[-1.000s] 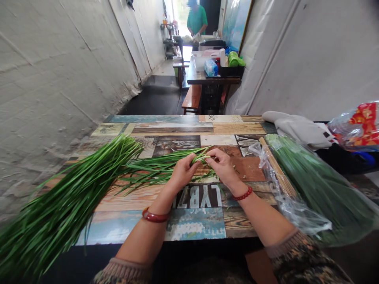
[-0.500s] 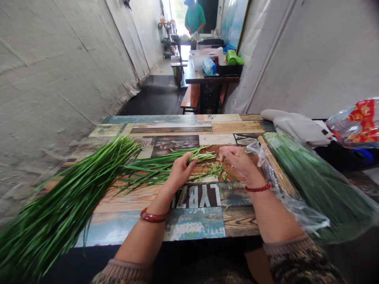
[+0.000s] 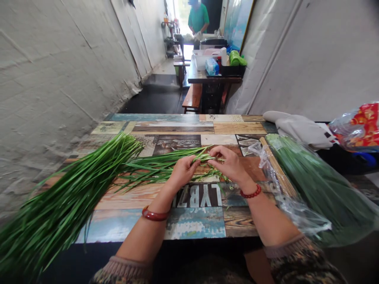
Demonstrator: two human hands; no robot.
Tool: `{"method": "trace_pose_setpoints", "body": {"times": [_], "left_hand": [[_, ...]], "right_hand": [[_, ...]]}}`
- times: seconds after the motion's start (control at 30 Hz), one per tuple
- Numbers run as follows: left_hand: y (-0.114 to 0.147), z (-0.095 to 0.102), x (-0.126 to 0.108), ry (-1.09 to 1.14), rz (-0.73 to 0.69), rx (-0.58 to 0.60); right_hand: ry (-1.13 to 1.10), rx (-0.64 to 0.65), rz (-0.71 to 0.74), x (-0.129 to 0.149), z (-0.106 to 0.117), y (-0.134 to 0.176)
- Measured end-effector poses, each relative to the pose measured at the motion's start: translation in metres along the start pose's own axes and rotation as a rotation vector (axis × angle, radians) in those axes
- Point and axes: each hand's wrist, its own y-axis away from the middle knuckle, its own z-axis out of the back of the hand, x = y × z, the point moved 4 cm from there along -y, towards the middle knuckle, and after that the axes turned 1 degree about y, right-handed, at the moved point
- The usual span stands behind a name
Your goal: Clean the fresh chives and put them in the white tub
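Left of the left grip (image 3: 184, 172), on the desk (image 3: 195, 225): leafy green heap (image 3: 79, 189). Within the left grip: thinner green bunch (image 3: 160, 163), clasped near its pale ends. Just beside: right grip (image 3: 227, 163), pinching those ends. Farther right: bundled sticks (image 3: 278, 167), then bagged greens (image 3: 314, 185).

Looks like a small, narrow eating place.
Long green leaves (image 3: 83, 193) lie on a patchwork worktop (image 3: 124, 225). Behind it, a brown bench (image 3: 192, 96) stands by a dark worktop (image 3: 194, 75) with a blue and white packet (image 3: 212, 67) on top. Pale walls (image 3: 53, 59) run close on both sides, and a person in a green top (image 3: 199, 19) stands at the far end.
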Motion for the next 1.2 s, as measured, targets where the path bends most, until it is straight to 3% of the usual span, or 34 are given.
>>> {"method": "trace_pose_setpoints", "body": {"times": [0.2,0.37,0.53,0.67,0.77,0.9,0.97,1.07,1.13,1.2], "left_hand": [[0.000,-0.003,-0.001,-0.037,-0.011,0.049],[0.000,-0.003,-0.001,-0.060,0.010,0.050],[0.000,-0.003,0.001,-0.052,0.001,0.050],[0.000,-0.005,0.002,-0.084,-0.024,0.051],[0.000,-0.003,0.002,-0.104,-0.022,0.022],[-0.001,0.007,0.001,-0.042,0.024,-0.099],[-0.002,0.013,0.001,0.001,0.053,-0.155],[-0.002,0.020,0.003,0.030,0.104,-0.217],[-0.001,0.022,0.004,0.046,0.116,-0.252],[0.000,0.024,0.004,0.070,0.110,-0.279]], "right_hand": [[-0.125,-0.105,-0.125,-0.009,-0.015,0.001],[-0.434,-0.299,-0.280,-0.028,0.000,-0.001],[-0.321,-0.033,-0.201,-0.011,-0.004,-0.001],[-0.224,-0.012,-0.151,-0.003,-0.019,0.001],[-0.256,-0.122,-0.236,-0.015,-0.017,-0.001],[-0.416,-0.358,-0.370,-0.037,0.013,-0.002],[-0.475,-0.305,-0.369,-0.038,0.026,-0.003],[-0.419,-0.065,-0.297,-0.029,0.031,-0.004],[-0.233,0.020,-0.231,-0.024,0.030,-0.003],[0.028,0.002,-0.164,-0.023,0.027,-0.002]]}}
